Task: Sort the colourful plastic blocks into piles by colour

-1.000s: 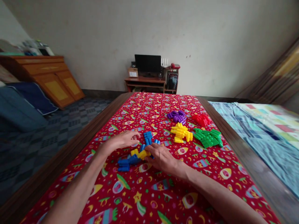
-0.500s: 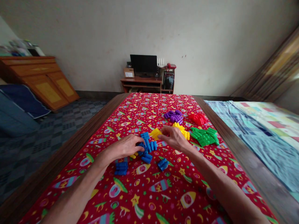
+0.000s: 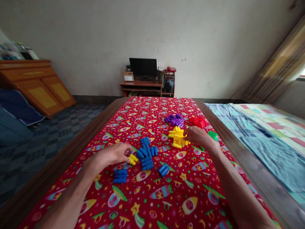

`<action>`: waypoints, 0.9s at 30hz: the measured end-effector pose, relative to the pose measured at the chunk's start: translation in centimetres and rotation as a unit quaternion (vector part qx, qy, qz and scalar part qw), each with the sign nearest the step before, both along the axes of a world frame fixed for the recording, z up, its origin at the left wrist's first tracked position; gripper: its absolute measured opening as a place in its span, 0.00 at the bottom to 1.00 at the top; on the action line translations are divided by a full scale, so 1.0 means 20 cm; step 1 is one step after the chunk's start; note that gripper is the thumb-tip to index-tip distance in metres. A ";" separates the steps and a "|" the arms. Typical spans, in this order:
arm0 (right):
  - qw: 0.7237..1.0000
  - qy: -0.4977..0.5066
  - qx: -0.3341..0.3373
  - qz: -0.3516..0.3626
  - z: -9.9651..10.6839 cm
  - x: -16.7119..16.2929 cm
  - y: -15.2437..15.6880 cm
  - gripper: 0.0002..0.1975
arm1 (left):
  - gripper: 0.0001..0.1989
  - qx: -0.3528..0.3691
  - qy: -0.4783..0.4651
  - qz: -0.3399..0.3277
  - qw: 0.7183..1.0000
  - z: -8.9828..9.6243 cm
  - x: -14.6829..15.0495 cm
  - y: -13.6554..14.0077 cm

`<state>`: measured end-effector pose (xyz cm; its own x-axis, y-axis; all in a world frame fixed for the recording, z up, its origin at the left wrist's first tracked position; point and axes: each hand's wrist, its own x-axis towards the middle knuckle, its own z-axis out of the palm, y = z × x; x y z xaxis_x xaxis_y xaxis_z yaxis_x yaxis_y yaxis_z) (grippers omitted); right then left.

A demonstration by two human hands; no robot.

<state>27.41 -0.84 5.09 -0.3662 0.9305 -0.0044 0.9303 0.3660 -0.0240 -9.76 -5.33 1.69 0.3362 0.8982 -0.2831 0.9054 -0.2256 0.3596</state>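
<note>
Left hand (image 3: 117, 152): my fingers were half-curled at small yellow blocks (image 3: 133, 159); hold unclear.
Right hand (image 3: 198, 135): half-curled at yellow pile (image 3: 176, 136); hold unclear.

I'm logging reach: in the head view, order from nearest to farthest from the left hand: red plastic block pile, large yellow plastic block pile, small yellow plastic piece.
1. Small yellow plastic piece, beside the left hand
2. Large yellow plastic block pile, rightward
3. Red plastic block pile, farther right
</note>
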 end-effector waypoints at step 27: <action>0.949 0.235 0.062 0.202 0.04 -0.30 -0.23 0.13 | 0.18 0.164 -0.164 0.079 0.970 0.13 0.22 -0.01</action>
<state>21.34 -5.37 5.92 -0.6274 0.6965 0.3481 0.6103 0.7175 -0.3357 -5.41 -5.60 4.37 0.2101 0.9696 0.1254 0.7875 -0.2439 0.5660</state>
